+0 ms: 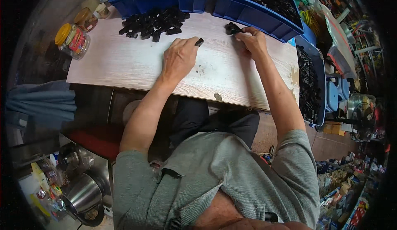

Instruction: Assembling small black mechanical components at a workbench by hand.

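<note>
My left hand (180, 57) is closed over the middle of the pale wooden tabletop (124, 64), gripping a small black plastic piece (199, 42) whose end sticks out past the fingers. Farther right, my right hand (253, 43) pinches at a black plastic part (233, 28) beside the right blue bin. Whether that part is one piece or a few together, I cannot tell. A loose pile of similar black parts (155, 23) lies at the far side of the table, beyond my left hand.
Two blue bins (159, 0) (256, 17) stand along the far edge, the right one heaped with black parts. Another bin (321, 85) of black parts sits off the table's right end. Jars, one with a yellow lid (72, 41), stand at the left end.
</note>
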Available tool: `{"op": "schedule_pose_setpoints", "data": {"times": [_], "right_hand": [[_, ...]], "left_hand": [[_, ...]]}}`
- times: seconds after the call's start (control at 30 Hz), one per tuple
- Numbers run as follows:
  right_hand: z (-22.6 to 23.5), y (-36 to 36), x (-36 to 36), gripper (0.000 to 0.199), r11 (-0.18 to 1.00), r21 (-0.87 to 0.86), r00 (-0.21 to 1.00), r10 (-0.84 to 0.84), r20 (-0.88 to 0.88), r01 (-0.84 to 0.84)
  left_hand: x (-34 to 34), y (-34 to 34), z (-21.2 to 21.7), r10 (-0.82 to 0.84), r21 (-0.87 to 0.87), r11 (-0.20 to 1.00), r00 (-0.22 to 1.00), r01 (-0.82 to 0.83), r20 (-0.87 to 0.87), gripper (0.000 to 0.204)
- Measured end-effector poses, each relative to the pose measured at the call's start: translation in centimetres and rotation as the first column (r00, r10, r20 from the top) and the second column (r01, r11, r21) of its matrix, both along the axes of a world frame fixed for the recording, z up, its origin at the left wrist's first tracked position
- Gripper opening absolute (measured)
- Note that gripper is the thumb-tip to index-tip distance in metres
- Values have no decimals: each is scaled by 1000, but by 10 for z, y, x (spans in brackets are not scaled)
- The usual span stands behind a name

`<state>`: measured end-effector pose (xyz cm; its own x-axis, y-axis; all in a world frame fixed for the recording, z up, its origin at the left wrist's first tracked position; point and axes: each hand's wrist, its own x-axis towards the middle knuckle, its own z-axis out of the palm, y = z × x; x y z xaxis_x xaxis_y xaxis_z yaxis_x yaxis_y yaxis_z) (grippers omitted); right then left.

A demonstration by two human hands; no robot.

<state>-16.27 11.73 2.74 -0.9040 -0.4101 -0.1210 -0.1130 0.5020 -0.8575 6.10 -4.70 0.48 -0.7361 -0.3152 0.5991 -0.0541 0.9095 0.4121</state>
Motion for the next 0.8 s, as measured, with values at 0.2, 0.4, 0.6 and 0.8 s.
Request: {"op": "schedule_pose_setpoints", "data": {"times": [0.2,0.4,0.6,0.8], "right_hand": [[1,41,13,27,999,-31,1000,11,12,-11],[-3,51,31,28,986,-93,987,146,60,-140],[-10,50,30,31,967,57,952,253,-174,-247],[-4,43,36,39,936,189,895,341,-289,-296]], "left_hand": [[-2,13,7,-80,364,926,995,94,-55,26],[-65,54,15,-364,160,906,914,392,-179,27],[-81,50,8,-453,187,862,881,472,-135,25],[-67,36,4,-399,325,849,909,417,-123,28]]}}
